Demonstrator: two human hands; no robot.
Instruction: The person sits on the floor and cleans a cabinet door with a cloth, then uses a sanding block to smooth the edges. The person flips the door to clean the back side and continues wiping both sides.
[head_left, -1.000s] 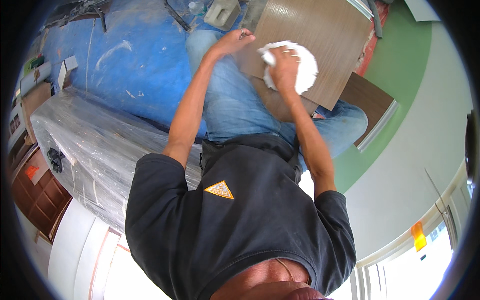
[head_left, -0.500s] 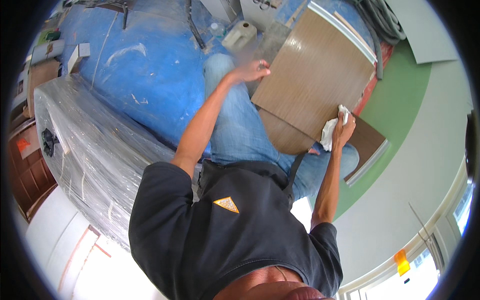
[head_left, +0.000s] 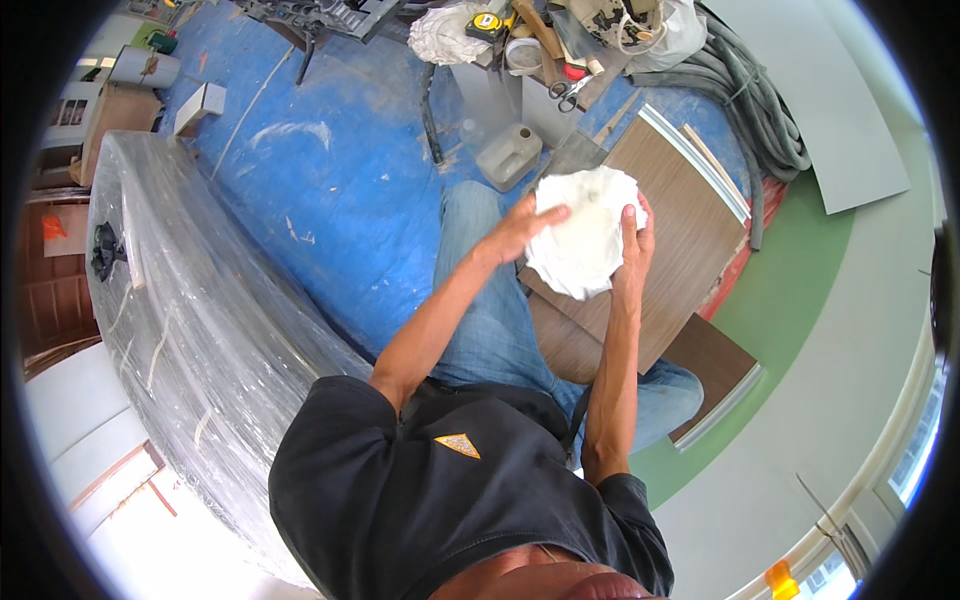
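Note:
A white cloth (head_left: 585, 240) is spread out between my two hands, raised over a brown wood-grain panel (head_left: 690, 220). My left hand (head_left: 518, 228) grips its left edge, the thumb lying on top. On the opposite edge my right hand (head_left: 637, 238) holds it, thumb on the near face and fingers behind. The panel lies in front of my body by my bent legs, and the cloth hides part of it. Along its far edge runs a white strip (head_left: 695, 160). Another brown panel piece (head_left: 565, 335) shows under its near side.
A translucent jerrycan (head_left: 510, 157) stands beyond my left knee. Farther off are scissors (head_left: 565, 94), a yellow tape measure (head_left: 485, 25) and a crumpled white cloth (head_left: 445, 35). Grey hose (head_left: 750, 95) lies coiled at right. Something long wrapped in clear plastic (head_left: 210, 340) fills the left side.
My right hand has lifted the cloth off the panel's near right part, up and leftward. My left hand has moved right and taken hold of it. The cloth has opened out, and the view has shifted.

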